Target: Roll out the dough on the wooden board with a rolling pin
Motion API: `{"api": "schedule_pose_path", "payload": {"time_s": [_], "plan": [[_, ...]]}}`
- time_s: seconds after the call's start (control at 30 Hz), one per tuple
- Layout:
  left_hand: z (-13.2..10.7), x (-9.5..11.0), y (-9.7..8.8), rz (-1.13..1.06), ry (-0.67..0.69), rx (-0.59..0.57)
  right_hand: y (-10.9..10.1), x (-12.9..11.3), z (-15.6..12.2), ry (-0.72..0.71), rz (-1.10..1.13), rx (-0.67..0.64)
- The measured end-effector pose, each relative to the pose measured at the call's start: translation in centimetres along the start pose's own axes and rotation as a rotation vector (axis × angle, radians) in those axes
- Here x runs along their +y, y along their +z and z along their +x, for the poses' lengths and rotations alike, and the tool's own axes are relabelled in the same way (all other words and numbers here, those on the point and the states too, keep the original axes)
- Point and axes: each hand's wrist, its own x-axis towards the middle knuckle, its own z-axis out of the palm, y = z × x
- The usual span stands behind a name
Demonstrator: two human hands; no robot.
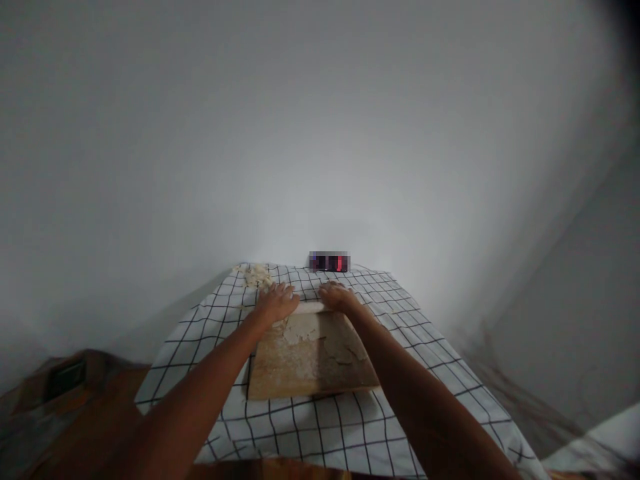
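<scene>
A wooden board dusted with flour lies on a white cloth with a black grid. Thin, torn pieces of dough are spread on its far half. A pale rolling pin lies across the board's far edge. My left hand rests flat on the pin's left end, fingers stretched out. Over the pin's right end my right hand presses palm down, its fingers likewise extended. Both arms reach forward over the board.
A small heap of dough scraps sits on the cloth at the far left corner. A dark, blurred object with red marks stands at the table's far edge against the white wall. Brown wood shows at the lower left.
</scene>
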Motion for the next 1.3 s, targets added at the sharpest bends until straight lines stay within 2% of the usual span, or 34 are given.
{"api": "schedule_pose_path", "payload": {"time_s": [0.1, 0.2, 0.43, 0.6, 0.8, 1.17, 1.3], "plan": [[-2.1, 1.5, -0.6, 0.028, -0.072, -0.008, 0.1, -0.4, -2.6, 0.067, 0.039, 0.033], [-3.8, 2.6, -0.9, 0.014, -0.084, -0.025, 0.4, -0.9, -5.1, 0.094, 0.041, 0.05], [-7.8, 3.4, -0.5, -0.018, 0.034, 0.057, 0.9, -1.7, -9.8, 0.043, 0.05, 0.096], [-10.3, 4.2, -0.6, -0.049, 0.085, 0.141, 1.2, -2.2, -11.9, 0.061, 0.101, 0.097], [-12.8, 5.4, -0.6, -0.065, 0.083, 0.126, 1.1, -3.2, -14.2, 0.076, 0.113, 0.124], [-16.3, 6.9, -0.8, -0.076, 0.114, 0.113, 0.9, -4.1, -17.4, 0.01, 0.061, 0.033], [-17.0, 7.6, -1.0, -0.029, 0.111, 0.104, 0.9, -4.6, -18.8, 0.036, 0.063, 0.092]]}}
